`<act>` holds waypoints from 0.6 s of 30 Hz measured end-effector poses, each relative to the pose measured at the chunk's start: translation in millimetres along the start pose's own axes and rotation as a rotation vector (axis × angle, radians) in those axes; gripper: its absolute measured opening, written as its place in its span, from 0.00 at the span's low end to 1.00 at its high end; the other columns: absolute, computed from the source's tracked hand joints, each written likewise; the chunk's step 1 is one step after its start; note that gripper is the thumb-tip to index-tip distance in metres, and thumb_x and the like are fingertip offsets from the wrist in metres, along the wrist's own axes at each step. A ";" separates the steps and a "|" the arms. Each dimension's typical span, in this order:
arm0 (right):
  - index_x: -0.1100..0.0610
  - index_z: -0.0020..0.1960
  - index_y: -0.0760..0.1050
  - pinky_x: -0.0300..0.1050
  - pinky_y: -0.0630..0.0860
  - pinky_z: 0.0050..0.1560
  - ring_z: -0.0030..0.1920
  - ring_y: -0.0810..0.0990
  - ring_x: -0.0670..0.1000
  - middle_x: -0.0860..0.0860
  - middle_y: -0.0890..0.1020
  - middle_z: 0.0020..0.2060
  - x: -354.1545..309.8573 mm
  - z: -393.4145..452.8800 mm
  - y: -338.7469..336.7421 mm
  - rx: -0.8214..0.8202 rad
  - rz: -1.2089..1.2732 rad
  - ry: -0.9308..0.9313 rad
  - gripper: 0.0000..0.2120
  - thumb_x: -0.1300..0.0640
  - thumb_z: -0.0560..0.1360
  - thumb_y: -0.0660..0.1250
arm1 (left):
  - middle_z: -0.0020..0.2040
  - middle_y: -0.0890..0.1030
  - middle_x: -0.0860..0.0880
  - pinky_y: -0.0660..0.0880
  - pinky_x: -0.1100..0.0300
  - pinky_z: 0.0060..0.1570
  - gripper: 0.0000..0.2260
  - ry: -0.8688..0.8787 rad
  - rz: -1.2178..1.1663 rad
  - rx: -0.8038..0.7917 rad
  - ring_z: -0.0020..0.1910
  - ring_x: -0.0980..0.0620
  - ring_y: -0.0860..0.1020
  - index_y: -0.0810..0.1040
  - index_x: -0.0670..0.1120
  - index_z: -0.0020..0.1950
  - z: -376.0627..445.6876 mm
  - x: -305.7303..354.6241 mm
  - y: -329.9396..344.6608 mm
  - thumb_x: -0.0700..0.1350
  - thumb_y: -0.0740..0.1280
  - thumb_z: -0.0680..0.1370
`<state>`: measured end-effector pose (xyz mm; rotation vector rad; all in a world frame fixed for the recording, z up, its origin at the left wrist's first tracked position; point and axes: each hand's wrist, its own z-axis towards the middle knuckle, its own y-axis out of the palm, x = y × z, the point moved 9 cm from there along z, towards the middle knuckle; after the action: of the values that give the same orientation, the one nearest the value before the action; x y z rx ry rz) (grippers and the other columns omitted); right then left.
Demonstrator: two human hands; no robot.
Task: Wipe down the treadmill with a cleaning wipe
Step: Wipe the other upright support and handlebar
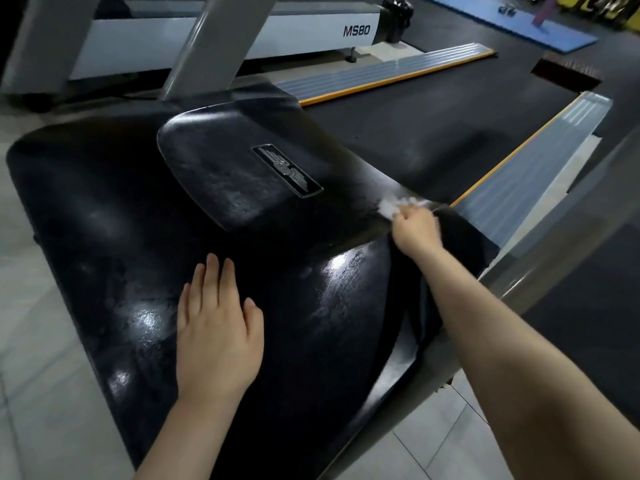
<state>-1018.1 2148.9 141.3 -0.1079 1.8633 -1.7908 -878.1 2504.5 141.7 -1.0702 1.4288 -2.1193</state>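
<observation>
The treadmill's black motor cover [138,216] fills the middle of the view, glossy and streaked, with a small logo plate [286,170] on its raised centre panel. My right hand [414,232] is shut on a crumpled white cleaning wipe [393,206] and presses it against the cover's far right edge, where it meets the black running belt [433,126]. My left hand [216,327] lies flat on the near part of the cover, fingers apart, holding nothing.
Grey side rails with orange edging [381,76] [519,178] flank the belt. A grey upright [214,39] rises at the back and another [554,244] on the right. A second treadmill marked MS80 [207,39] stands behind. Pale floor tiles [27,341] lie on the left.
</observation>
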 end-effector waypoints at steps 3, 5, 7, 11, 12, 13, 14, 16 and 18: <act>0.55 0.71 0.65 0.57 0.62 0.69 0.72 0.64 0.58 0.56 0.67 0.71 56.9 34.2 -3.9 0.069 0.052 0.380 0.24 0.47 0.79 0.56 | 0.80 0.58 0.44 0.50 0.49 0.78 0.29 -0.004 -0.029 0.000 0.79 0.47 0.54 0.60 0.42 0.78 -0.3 -1.3 0.9 0.52 0.47 0.79; 0.56 0.74 0.62 0.58 0.57 0.73 0.75 0.59 0.57 0.56 0.65 0.74 89.5 33.3 -8.6 0.155 0.143 0.575 0.29 0.42 0.79 0.51 | 0.80 0.58 0.44 0.51 0.49 0.78 0.29 -0.002 -0.035 0.004 0.79 0.47 0.54 0.60 0.42 0.78 0.1 -2.1 2.1 0.52 0.48 0.79; 0.58 0.76 0.59 0.56 0.51 0.75 0.77 0.54 0.56 0.57 0.61 0.76 113.9 20.6 -9.6 0.214 0.187 0.683 0.30 0.42 0.80 0.48 | 0.79 0.59 0.43 0.53 0.47 0.78 0.28 0.002 -0.030 0.008 0.79 0.46 0.55 0.61 0.42 0.78 -0.2 -2.4 1.7 0.51 0.49 0.79; 0.59 0.76 0.59 0.51 0.48 0.76 0.77 0.51 0.54 0.55 0.56 0.77 131.1 -8.0 -10.5 0.265 0.248 0.848 0.33 0.39 0.79 0.54 | 0.79 0.59 0.42 0.53 0.47 0.78 0.28 0.007 -0.033 0.001 0.79 0.45 0.55 0.61 0.41 0.78 -0.2 -0.6 -0.1 0.51 0.49 0.79; 0.59 0.76 0.59 0.52 0.49 0.76 0.77 0.51 0.55 0.55 0.56 0.77 126.9 -12.3 -10.0 0.246 0.245 0.859 0.33 0.39 0.79 0.54 | 0.79 0.59 0.42 0.53 0.47 0.78 0.28 0.006 -0.041 0.000 0.79 0.45 0.55 0.61 0.41 0.78 0.0 -0.5 -0.6 0.50 0.49 0.79; 0.58 0.76 0.59 0.54 0.50 0.76 0.77 0.52 0.56 0.55 0.57 0.77 119.4 -17.0 -9.1 0.214 0.211 0.836 0.32 0.40 0.79 0.52 | 0.79 0.59 0.42 0.52 0.47 0.78 0.28 0.004 -0.049 -0.002 0.79 0.45 0.55 0.61 0.41 0.78 0.1 -0.4 -0.8 0.50 0.50 0.80; 0.58 0.76 0.59 0.56 0.51 0.75 0.77 0.52 0.57 0.56 0.57 0.77 106.9 -20.8 -8.4 0.194 0.190 0.766 0.30 0.42 0.80 0.50 | 0.79 0.59 0.42 0.51 0.48 0.78 0.27 0.005 -0.053 -0.004 0.79 0.45 0.54 0.61 0.41 0.78 0.4 0.1 -1.1 0.49 0.51 0.80; 0.59 0.78 0.55 0.55 0.50 0.76 0.78 0.50 0.56 0.57 0.53 0.78 68.2 -41.9 2.5 0.145 0.219 0.537 0.27 0.47 0.83 0.49 | 0.79 0.59 0.42 0.51 0.48 0.78 0.25 0.005 -0.049 -0.007 0.79 0.45 0.54 0.60 0.41 0.78 0.4 0.4 -1.7 0.47 0.53 0.81; 0.62 0.78 0.51 0.54 0.49 0.76 0.78 0.49 0.56 0.60 0.50 0.79 27.5 -92.8 14.2 0.129 0.221 0.287 0.27 0.51 0.83 0.49 | 0.79 0.59 0.41 0.51 0.47 0.78 0.26 0.004 -0.048 -0.008 0.79 0.44 0.55 0.60 0.40 0.78 0.2 1.0 -3.3 0.47 0.56 0.81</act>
<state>-1077.2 2222.5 115.6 0.4078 1.8579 -1.8381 -878.2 2505.0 145.1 -1.1148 1.4282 -2.1513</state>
